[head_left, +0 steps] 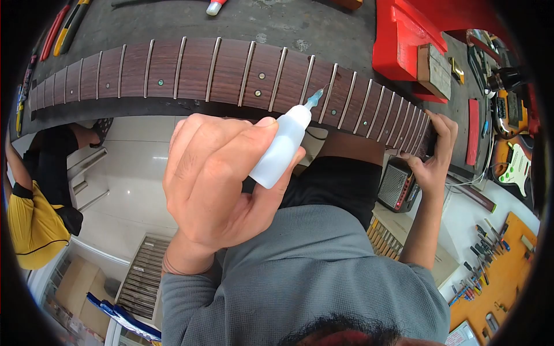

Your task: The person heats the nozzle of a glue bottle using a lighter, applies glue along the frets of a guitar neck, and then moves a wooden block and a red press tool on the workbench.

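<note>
My left hand [210, 173] is closed around a small translucent white squeeze bottle [280, 151] with a pale blue needle tip. The bottle is tilted, its thin needle pointing up and right at the fretboard beside a metal fret; whether it touches the wood I cannot tell. The dark brown guitar neck [193, 75], with metal frets and round dot inlays, spans the view along the bench's near edge. At the neck's right end, my right hand [435, 153] is closed on it, thumb on the near side and fingers over the far edge.
A red support [404, 43] and a wooden block [433, 72] stand at the bench's right. Pliers [72, 26] lie far left. A small amplifier [397, 184] sits below the neck. A tool board [490, 277] is lower right. Another person in yellow [34, 225] is at left.
</note>
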`<state>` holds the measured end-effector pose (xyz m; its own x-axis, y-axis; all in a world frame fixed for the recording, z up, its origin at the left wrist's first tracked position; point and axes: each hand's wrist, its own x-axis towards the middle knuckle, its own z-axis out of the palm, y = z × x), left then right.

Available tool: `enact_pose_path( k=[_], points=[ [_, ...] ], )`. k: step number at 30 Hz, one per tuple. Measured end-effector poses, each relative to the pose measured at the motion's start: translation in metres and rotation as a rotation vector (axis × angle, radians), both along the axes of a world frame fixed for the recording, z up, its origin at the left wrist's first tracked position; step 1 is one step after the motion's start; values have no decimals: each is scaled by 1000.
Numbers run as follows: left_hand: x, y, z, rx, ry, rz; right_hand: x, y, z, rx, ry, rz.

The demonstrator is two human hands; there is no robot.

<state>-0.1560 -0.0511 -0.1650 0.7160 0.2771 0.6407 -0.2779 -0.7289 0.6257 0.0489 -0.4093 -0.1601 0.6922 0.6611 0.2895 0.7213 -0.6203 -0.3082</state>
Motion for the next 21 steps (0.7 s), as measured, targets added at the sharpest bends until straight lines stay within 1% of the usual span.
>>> enact_pose_path(
  k=[12, 21],
  points=[
    [-14, -3, 4, 6, 53, 7, -1, 1, 1, -2, 25, -6],
    [-34, -2, 13, -14, 84, -54, 0, -1, 0, -7, 12, 2]
  ],
)
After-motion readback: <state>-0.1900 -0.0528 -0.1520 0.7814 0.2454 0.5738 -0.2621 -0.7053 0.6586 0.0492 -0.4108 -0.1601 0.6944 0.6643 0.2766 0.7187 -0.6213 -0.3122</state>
